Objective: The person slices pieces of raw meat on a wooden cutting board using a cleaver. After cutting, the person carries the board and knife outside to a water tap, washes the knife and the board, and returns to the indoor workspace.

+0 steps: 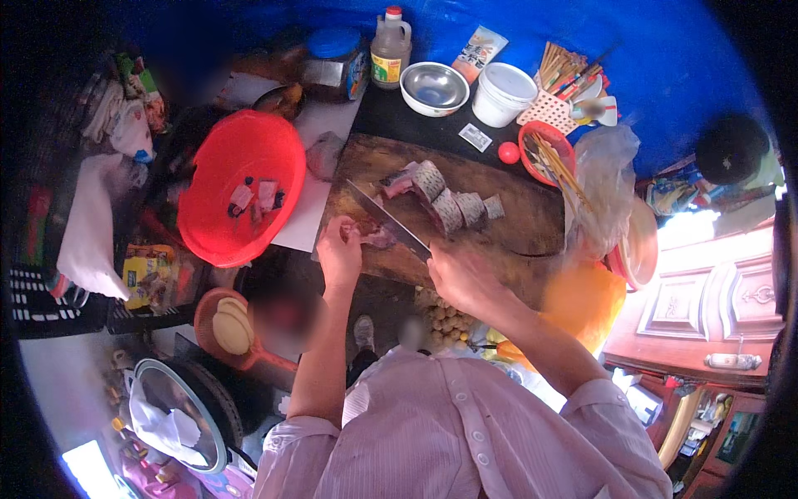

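My right hand grips a knife, its blade slanting up and left across the wooden cutting board. At the board's near left part, my left hand is closed on a pinkish piece of raw fish. More pink flesh lies between that hand and the blade. Beyond the knife, a thick fish with grey scaly skin lies cut into several sections. To the left of the board, a red plastic basin holds a few cut pieces.
A steel bowl, a white tub, a sauce jug and a chopstick basket line the back. Clear plastic bags crowd the board's right end. An orange colander sits lower left. Potatoes lie below the board.
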Tool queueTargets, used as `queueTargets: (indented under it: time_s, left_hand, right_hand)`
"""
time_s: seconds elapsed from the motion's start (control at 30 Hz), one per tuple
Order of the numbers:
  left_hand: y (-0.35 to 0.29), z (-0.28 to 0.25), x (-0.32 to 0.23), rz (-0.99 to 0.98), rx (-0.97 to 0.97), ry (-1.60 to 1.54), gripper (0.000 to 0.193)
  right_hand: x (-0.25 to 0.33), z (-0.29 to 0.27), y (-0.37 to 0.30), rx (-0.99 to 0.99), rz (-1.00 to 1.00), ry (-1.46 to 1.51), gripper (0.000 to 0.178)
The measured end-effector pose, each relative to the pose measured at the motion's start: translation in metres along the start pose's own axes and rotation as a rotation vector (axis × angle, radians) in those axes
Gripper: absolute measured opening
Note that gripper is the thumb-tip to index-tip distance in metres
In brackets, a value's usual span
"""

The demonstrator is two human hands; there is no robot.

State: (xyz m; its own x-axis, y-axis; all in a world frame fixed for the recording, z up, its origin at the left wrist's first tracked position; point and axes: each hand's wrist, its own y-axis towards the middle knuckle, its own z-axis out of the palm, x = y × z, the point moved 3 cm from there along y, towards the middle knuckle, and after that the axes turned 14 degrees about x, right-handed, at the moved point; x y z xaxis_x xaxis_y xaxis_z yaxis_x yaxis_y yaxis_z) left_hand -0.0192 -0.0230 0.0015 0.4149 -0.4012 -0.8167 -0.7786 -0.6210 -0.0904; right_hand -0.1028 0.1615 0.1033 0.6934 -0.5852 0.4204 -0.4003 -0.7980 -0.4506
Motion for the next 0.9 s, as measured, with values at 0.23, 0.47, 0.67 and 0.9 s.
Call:
queueTargets:
  time_s: [0.23, 0.47, 0.67, 0.9]
  left_hand:
    - [0.0, -0.009, 0.006, -0.126, -0.059, -0.393, 0.009]
    - [-0.038, -0.034, 0.034, -0.09, -0.328, -0.45, 0.012]
    - [-0.063, -0.028, 0.039, -0.067, -0.357, -0.594, 0.014]
    - [-0.065, 0.036, 0.008, -0.111, -0.207, -0.375, 0.032]
  right_hand:
    - [0.013, -0.014, 0.004, -0.126, -0.076, 0.028, 0.022]
    - [0.077, -0.109, -0.03, -0.67, -0.474, 0.38, 0.021]
    - [0.002, 0.033, 0.031, -0.097, 0.04, 0.079, 0.025]
    - [0.024, 0.04, 0.039, 0.027, 0.027, -0.11, 0.024]
